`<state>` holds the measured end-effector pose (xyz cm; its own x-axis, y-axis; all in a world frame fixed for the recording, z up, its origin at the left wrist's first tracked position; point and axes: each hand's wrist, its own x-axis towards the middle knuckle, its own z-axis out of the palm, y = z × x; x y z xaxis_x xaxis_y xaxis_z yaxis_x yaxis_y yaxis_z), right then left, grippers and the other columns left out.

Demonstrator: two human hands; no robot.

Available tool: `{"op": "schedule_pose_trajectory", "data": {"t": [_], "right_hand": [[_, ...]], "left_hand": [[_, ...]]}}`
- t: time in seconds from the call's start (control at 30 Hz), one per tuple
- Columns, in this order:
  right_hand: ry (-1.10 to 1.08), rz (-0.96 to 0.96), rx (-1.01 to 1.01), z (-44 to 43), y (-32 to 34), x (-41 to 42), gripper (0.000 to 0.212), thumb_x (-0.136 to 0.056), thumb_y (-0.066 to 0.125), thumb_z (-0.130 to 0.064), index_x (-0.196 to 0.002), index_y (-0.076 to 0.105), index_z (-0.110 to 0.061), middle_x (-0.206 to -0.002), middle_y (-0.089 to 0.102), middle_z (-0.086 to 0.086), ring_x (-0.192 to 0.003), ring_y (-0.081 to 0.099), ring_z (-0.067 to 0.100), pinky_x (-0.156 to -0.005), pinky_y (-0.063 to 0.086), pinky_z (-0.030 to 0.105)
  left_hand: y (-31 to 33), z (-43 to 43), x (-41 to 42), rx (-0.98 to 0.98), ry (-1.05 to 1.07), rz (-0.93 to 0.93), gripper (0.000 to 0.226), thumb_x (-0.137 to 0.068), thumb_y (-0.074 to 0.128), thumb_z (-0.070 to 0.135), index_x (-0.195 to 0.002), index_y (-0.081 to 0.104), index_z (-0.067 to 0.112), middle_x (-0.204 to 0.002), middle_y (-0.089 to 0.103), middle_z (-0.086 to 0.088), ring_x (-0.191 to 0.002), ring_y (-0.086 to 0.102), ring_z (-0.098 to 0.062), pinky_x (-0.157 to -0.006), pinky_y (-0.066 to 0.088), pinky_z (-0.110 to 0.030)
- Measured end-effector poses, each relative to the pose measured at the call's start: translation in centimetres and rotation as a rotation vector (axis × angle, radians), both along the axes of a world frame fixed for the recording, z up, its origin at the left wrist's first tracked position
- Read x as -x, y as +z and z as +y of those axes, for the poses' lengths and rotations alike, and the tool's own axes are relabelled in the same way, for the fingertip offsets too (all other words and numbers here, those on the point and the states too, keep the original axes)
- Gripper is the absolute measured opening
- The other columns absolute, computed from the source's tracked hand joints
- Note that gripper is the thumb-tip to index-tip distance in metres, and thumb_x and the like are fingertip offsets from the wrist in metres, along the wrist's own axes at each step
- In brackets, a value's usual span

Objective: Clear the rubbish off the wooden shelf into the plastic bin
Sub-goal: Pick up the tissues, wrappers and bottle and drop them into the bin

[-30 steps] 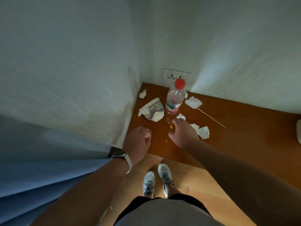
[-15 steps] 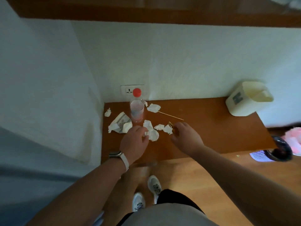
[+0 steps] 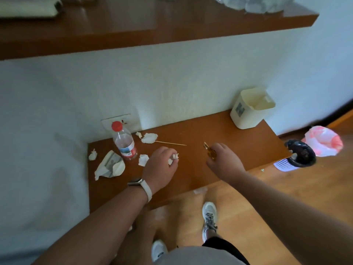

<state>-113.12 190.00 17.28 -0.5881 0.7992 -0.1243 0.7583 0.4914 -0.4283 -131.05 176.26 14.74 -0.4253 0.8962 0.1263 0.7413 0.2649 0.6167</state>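
My left hand (image 3: 161,165) is closed around crumpled white tissue (image 3: 172,159) over the middle of the wooden shelf (image 3: 238,148). To its right, my right hand (image 3: 224,161) pinches a small amber wrapper (image 3: 210,152) just above the shelf. A cream plastic bin (image 3: 251,109) stands open at the shelf's far right, against the wall. Left on the shelf are a red-capped plastic bottle (image 3: 124,143), several tissue scraps (image 3: 149,138), a bigger paper wad (image 3: 109,166) and a thin wooden skewer (image 3: 171,143).
A second wooden shelf (image 3: 133,29) hangs overhead. Off the shelf's right end, on the floor, stands a white mesh basket with a black liner (image 3: 296,156) and beside it a pink plastic bag (image 3: 322,140). A wall socket (image 3: 122,121) sits behind the bottle.
The view swung right, bringing the bin into sight. My right hand lifted the amber wrapper and moved right with it. My left hand gathered tissue scraps and shifted right.
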Motion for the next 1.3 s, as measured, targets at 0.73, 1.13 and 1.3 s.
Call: {"op": "schedule_pose_trajectory", "data": {"t": [0.73,1.13,1.3], "right_hand": [[-0.223,0.176,0.031,26.1,-0.3,-10.9,0.038,-0.089,0.058,-0.033,-0.126,0.055,-0.023,-0.113,0.059,-0.005,-0.092,0.057,0.013,-0.077,0.055,0.033],[-0.263,0.352,0.042,34.1,0.3,-10.7,0.029,-0.089,0.059,-0.025,-0.117,0.059,-0.020,-0.102,0.059,-0.007,-0.086,0.057,0.012,-0.076,0.051,0.031],[-0.239,0.274,0.042,34.8,-0.6,-10.0,0.026,-0.091,0.058,-0.028,-0.115,0.060,-0.020,-0.107,0.061,-0.005,-0.088,0.058,0.013,-0.076,0.053,0.034]], "left_hand": [[3.2,30.1,-10.7,0.026,-0.180,0.077,0.021,-0.093,0.055,0.029,-0.113,0.059,0.021,-0.105,0.058,0.009,-0.092,0.053,-0.006,-0.079,0.049,-0.024],[4.2,40.7,-13.0,0.082,-0.209,0.020,0.023,-0.093,0.056,0.025,-0.114,0.060,0.019,-0.113,0.059,0.004,-0.097,0.055,-0.012,-0.079,0.043,-0.025],[2.5,42.3,-12.8,0.175,-0.259,0.081,0.026,-0.092,0.055,0.029,-0.117,0.061,0.021,-0.118,0.059,0.003,-0.105,0.054,-0.015,-0.078,0.038,-0.023]]}}
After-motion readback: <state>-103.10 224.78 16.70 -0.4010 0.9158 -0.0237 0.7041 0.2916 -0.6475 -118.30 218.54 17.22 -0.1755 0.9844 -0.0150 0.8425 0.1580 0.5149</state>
